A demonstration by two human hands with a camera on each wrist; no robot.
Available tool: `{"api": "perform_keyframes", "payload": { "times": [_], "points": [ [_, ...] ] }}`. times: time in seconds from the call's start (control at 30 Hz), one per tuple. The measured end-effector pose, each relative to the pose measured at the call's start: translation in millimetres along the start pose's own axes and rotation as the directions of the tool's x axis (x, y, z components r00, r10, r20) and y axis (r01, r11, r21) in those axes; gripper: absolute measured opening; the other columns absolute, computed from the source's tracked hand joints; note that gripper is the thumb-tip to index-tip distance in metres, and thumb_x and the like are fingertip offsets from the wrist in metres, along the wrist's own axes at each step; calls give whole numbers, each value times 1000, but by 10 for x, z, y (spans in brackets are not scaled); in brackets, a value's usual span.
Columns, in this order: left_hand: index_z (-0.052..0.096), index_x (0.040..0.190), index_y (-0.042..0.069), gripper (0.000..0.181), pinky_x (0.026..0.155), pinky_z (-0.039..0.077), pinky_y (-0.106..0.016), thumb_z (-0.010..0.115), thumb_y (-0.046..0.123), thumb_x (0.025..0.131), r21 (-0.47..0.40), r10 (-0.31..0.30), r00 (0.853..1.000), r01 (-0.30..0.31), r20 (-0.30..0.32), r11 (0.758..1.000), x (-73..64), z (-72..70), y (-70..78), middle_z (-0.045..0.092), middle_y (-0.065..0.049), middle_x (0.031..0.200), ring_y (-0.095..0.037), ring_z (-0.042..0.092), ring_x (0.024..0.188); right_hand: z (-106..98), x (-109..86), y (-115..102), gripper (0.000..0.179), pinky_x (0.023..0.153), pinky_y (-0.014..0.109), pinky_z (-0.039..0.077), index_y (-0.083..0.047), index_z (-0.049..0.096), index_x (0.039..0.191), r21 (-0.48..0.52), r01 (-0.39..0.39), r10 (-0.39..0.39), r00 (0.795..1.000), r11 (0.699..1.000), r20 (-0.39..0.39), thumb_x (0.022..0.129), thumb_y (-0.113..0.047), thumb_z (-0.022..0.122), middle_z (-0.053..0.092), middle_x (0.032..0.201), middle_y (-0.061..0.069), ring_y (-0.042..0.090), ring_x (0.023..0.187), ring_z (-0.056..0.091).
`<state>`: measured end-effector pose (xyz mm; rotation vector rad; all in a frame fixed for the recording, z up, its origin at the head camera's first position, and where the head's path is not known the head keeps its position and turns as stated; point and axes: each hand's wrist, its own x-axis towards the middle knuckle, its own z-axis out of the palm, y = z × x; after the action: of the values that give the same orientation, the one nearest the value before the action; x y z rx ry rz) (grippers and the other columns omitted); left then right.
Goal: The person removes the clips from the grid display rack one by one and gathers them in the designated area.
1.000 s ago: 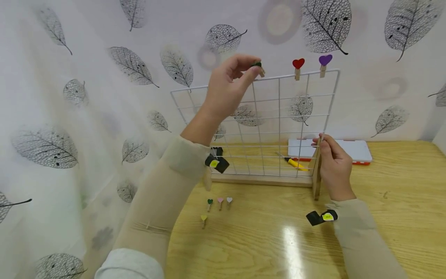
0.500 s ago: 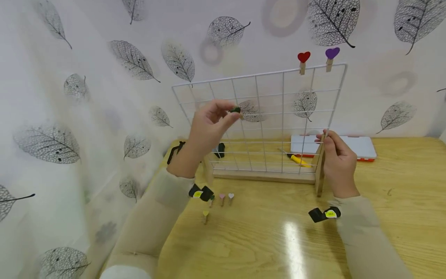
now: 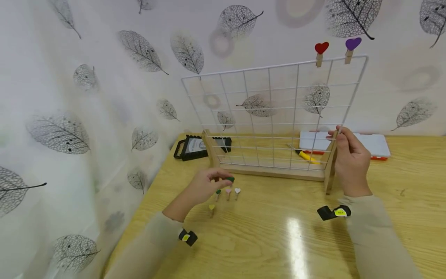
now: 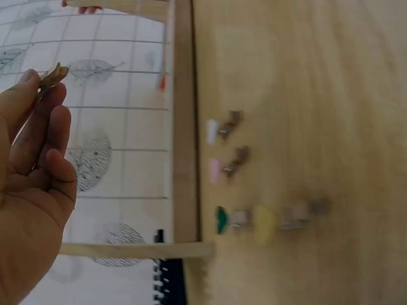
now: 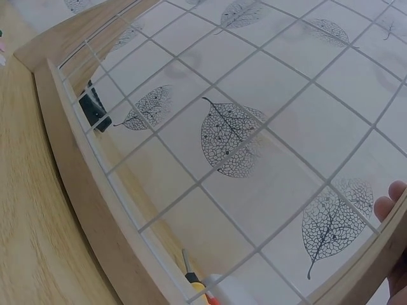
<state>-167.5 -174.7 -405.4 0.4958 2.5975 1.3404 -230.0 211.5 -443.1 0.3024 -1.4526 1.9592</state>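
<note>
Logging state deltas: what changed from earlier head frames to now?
The left hand descended from the top of the wire grid toward the table, still pinching a green heart clothespin. Unchanged: right hand gripping the wooden upright; red heart clothespin and purple heart clothespin clipped on top.

Left grip (image 3: 204, 186) pinches while right grip (image 3: 353, 164) clasps.

Desk (image 3: 261, 240) has light yellowish wood grain; bright glare streak (image 3: 296, 248) runs down toward its near side. White wall covering (image 3: 265, 46) behind far edge and beyond left edge, printed with dark skeleton leaves (image 3: 240, 21), faint rings (image 3: 221, 43). Soft creases past left edge. Lamp or window out of view.
</note>
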Motion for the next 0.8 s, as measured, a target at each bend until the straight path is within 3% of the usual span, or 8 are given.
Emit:
{"api": "perform_keyframes", "payload": {
  "times": [0.17,0.3,0.37,0.6,0.7,0.8],
  "points": [
    [79,108,18,18,62,50,-26,71,29,96,26,-114,993,113,33,993,-186,101,-401,73,3,104,-18,60,80,-4,31,-4,26,95,20,50,7,68,123,22,-13,13,1000,1000,-6,102,-5,59,74,103,8,18,104,68],
    [80,103,21,14,63,51,-27,73,30,95,67,-211,977,209,23,976,-286,152,-571,71,6,97,-14,59,79,-1,13,-8,26,95,20,50,7,68,122,7,-21,21,1000,1000,-13,101,-7,60,75,103,8,17,103,68],
    [80,101,22,13,64,51,-27,73,30,95,84,-229,973,225,34,971,-315,180,-610,70,7,93,-14,58,79,-4,6,-10,27,95,20,50,7,68,123,8,-8,8,1000,1000,-9,101,-7,60,75,103,9,18,103,69],
    [79,100,22,9,77,52,-27,73,25,95,206,-161,984,143,71,968,-303,251,-642,66,10,93,-9,59,88,-13,32,-4,28,96,22,50,8,67,123,20,15,-15,1000,1000,2,102,-8,60,74,105,11,19,104,68],
    [80,100,20,10,77,49,-27,73,24,95,288,-124,989,98,74,953,-294,261,-653,65,10,92,-8,56,86,-8,25,7,27,96,22,51,9,68,122,32,-2,3,1000,999,-10,101,-6,61,75,103,10,19,102,69],
    [80,101,19,11,77,46,-28,72,24,95,383,-52,994,10,99,923,-299,280,-671,70,10,93,-7,53,85,-6,18,25,25,95,21,51,8,69,120,30,-38,39,999,999,-27,100,-5,62,75,102,8,17,100,70]
  ]
}}
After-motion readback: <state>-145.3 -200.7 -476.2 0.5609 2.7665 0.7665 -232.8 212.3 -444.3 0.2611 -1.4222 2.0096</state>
